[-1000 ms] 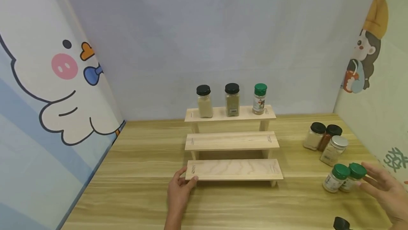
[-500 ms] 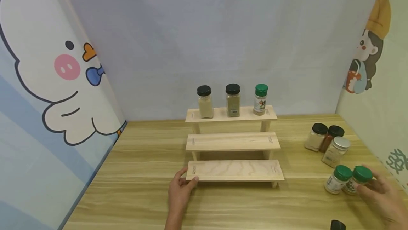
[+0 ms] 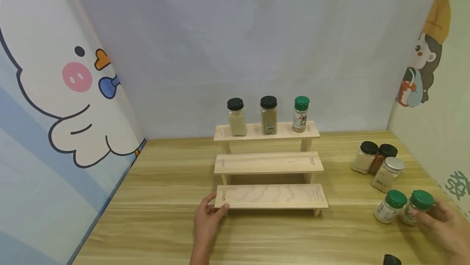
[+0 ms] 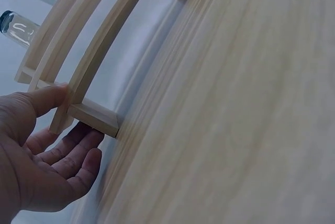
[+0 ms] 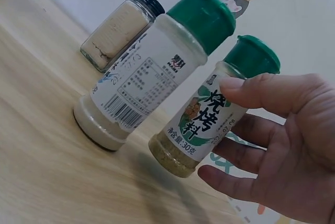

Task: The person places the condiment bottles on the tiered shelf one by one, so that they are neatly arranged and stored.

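My left hand (image 3: 207, 220) grips the left end of the lowest step of a three-tier wooden rack (image 3: 269, 195), thumb on top; in the left wrist view its fingers (image 4: 78, 153) curl beneath the board by the leg. At the right, my right hand (image 3: 446, 226) pinches a green-capped seasoning shaker (image 3: 413, 213) between thumb and fingers. The right wrist view shows its label and brown powder inside this shaker (image 5: 196, 122). A second green-capped shaker (image 3: 386, 212) stands just left of it, a narrow gap between them.
Two black-capped jars (image 3: 236, 122) (image 3: 269, 121) and a green-capped shaker (image 3: 300, 120) stand on the rack's top step. Behind the shakers are a silver-lidded jar (image 3: 384, 178) and two black-capped jars (image 3: 363, 162) (image 3: 378, 161). A black cap (image 3: 391, 260) shows at the bottom edge.
My right hand has closed on the right green-capped shaker and moved it slightly rightward, away from its neighbour. My left hand has stayed on the rack.
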### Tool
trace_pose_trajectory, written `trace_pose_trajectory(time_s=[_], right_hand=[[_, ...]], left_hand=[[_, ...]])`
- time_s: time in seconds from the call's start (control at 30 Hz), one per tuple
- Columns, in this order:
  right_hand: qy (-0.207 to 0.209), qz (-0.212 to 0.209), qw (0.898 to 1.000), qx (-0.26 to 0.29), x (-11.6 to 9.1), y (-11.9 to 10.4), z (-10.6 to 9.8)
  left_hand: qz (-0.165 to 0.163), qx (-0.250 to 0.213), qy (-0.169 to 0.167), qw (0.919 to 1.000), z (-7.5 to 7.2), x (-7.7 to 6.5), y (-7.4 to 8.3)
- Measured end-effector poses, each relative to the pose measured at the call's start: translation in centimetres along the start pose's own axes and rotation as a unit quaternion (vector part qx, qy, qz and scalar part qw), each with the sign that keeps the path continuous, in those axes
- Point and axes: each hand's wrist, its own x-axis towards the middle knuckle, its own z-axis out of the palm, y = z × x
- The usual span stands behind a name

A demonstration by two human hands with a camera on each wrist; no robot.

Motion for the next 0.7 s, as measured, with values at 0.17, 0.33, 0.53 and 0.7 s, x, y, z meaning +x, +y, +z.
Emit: trace_pose_trajectory(time_s=[0.17,0.33,0.53,0.7], right_hand=[[0.004,-0.012,0.999,-0.045,2.3,2.6,-1.1],[0.007,-0.047,0.997,-0.057,1.5,1.4,-1.9],[0.044,-0.127,0.990,-0.029,-3.0,-5.3,-1.6],[0.079,-0.187,0.979,0.012,-2.6,-5.3,-1.6]], left_hand=[[0.000,-0.005,-0.010,0.9999,-0.1,-0.1,0.0],[-0.002,-0.004,-0.010,0.9999,-0.2,-0.1,0.1],[-0.004,-0.006,-0.003,1.0000,-0.1,-0.2,0.1],[0.003,-0.005,0.004,1.0000,0.0,-0.2,0.0]])
